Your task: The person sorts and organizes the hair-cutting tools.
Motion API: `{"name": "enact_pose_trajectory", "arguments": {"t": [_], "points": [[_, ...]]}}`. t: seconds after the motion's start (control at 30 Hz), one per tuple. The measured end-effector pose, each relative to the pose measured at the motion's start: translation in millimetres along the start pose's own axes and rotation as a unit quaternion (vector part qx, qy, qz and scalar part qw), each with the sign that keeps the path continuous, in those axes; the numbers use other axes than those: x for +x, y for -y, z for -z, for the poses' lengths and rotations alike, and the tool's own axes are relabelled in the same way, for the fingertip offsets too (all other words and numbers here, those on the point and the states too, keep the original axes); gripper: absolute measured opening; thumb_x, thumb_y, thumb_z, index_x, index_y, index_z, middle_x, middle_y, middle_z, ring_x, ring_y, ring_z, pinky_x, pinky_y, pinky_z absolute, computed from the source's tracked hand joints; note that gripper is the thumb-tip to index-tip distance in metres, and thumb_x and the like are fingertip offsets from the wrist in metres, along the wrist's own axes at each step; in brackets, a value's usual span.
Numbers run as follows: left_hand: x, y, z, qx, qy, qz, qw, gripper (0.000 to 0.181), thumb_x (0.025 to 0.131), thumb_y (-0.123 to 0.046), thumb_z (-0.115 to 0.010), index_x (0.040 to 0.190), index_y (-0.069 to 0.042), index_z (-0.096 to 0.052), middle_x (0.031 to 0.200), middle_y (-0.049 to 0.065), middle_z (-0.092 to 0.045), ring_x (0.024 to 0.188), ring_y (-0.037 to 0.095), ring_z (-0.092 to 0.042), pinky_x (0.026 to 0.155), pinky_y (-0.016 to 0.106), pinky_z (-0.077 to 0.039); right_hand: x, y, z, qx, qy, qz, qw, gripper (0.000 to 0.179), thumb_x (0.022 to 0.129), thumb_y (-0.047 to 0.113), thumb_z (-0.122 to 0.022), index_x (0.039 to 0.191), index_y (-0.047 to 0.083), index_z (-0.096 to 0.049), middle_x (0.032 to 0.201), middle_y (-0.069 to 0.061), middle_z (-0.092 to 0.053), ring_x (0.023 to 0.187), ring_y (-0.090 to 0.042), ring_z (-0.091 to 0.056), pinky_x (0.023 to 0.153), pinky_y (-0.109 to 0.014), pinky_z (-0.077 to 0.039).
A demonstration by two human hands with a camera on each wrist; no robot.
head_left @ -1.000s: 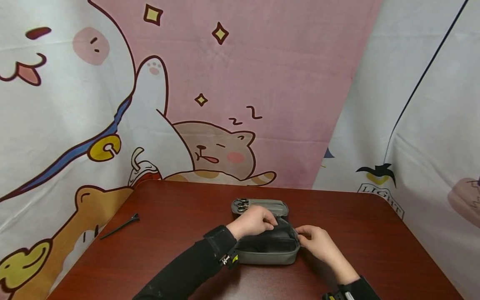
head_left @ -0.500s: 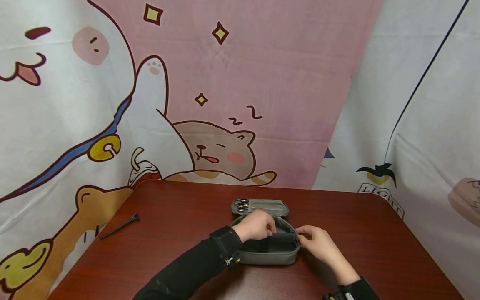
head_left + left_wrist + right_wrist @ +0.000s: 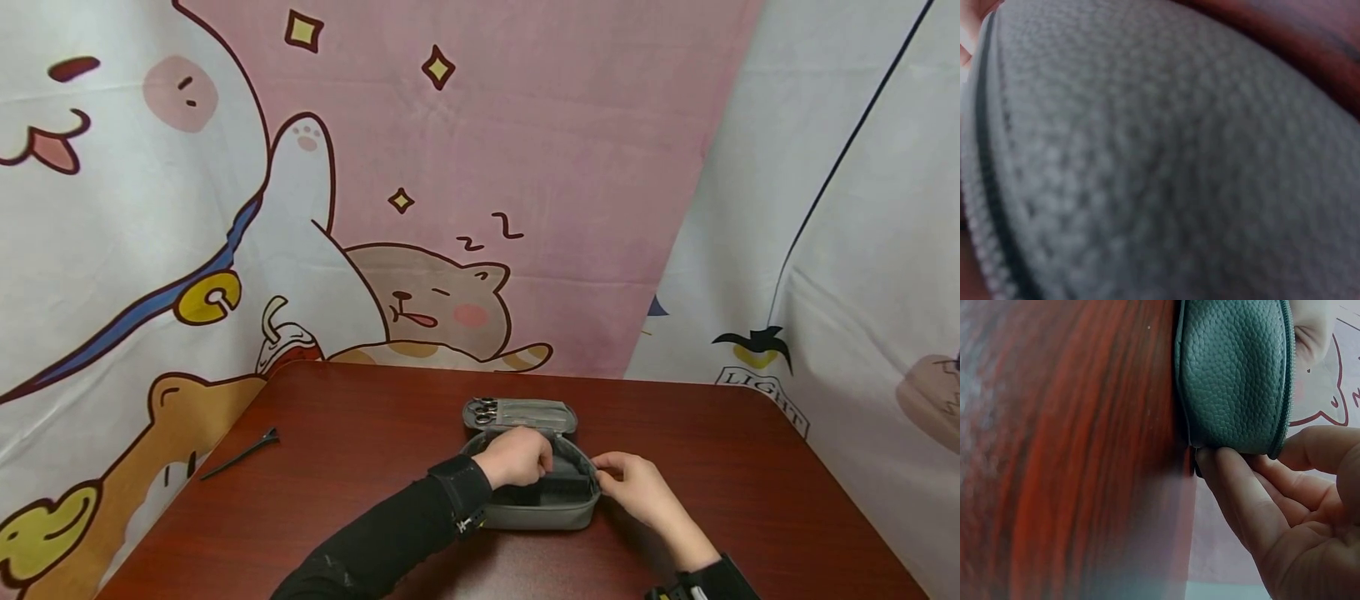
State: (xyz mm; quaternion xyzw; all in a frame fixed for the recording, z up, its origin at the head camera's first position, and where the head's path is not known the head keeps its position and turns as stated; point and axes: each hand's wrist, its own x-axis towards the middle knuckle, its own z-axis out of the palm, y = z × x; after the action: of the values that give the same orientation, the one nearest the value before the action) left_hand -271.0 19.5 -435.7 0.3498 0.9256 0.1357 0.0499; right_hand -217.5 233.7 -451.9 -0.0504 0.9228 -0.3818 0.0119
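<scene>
A grey pebbled zip case [image 3: 536, 518] sits unzipped on the table, its lid [image 3: 536, 410] laid back behind it. Metal finger loops, like those of scissors [image 3: 485, 409], show at the lid's left end. My left hand [image 3: 516, 457] reaches down into the dark inside of the case with bent fingers; its fingertips are hidden. At the right end, my right hand [image 3: 639, 490] grips the case. In the right wrist view, the thumb presses the zipper edge [image 3: 1286, 381] and fingers lie against the grey end wall [image 3: 1235, 381]. Only blurred grey case surface [image 3: 1172, 156] fills most of the left wrist view.
A slim dark clip-like tool [image 3: 240, 454] lies near the left edge of the reddish-brown table [image 3: 360, 417]. Behind the table hangs a printed cloth [image 3: 570, 208] with cartoon animals.
My left hand has moved down and slightly toward me, deeper into the case, and more of the case's inside shows. The right hand stays at the right end.
</scene>
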Motion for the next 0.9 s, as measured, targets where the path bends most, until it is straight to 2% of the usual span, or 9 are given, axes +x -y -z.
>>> {"name": "enact_pose_trajectory", "arguments": {"t": [0.27,0.5,0.7,0.9], "points": [[-2.6,3.2,-2.1,0.021,0.006,0.015,0.9997,0.021,0.080,0.000,-0.072,0.078,-0.021,-0.076,0.074,-0.013,-0.064,0.067,0.003,-0.054,0.055,0.018,-0.043,0.0,0,-1,-0.005,-0.001,0.012,0.9999,0.017,0.092,0.008,-0.066,0.106,0.002,-0.073,0.105,-0.009,-0.070,0.094,-0.022,-0.063,0.073,-0.037,-0.049],[-4.5,11.3,5.6,0.012,0.006,0.006,0.9999,0.018,0.083,-0.002,-0.071,0.081,-0.019,-0.077,0.078,-0.013,-0.067,0.073,0.004,-0.059,0.062,0.018,-0.046,0.1,-1,-1,-0.009,-0.005,0.023,0.9997,0.015,0.091,0.008,-0.067,0.104,0.003,-0.073,0.104,-0.008,-0.070,0.093,-0.021,-0.064,0.072,-0.037,-0.050],[-7.5,10.1,19.4,-0.012,0.009,-0.011,0.9998,0.008,0.087,-0.010,-0.073,0.089,-0.014,-0.078,0.085,-0.008,-0.069,0.081,0.006,-0.061,0.070,0.020,-0.048,0.3,-1,-1,-0.012,-0.002,0.023,0.9997,0.016,0.091,0.008,-0.067,0.105,0.002,-0.073,0.105,-0.009,-0.070,0.096,-0.024,-0.064,0.074,-0.038,-0.050],[-11.7,6.7,28.0,-0.021,0.012,-0.021,0.9995,0.011,0.091,-0.012,-0.072,0.100,-0.014,-0.077,0.093,-0.006,-0.070,0.083,0.005,-0.062,0.073,0.019,-0.048,0.8,-2,0,-0.018,0.001,0.017,0.9997,0.016,0.092,0.008,-0.067,0.106,0.003,-0.073,0.106,-0.009,-0.070,0.100,-0.026,-0.064,0.077,-0.042,-0.050]]}}
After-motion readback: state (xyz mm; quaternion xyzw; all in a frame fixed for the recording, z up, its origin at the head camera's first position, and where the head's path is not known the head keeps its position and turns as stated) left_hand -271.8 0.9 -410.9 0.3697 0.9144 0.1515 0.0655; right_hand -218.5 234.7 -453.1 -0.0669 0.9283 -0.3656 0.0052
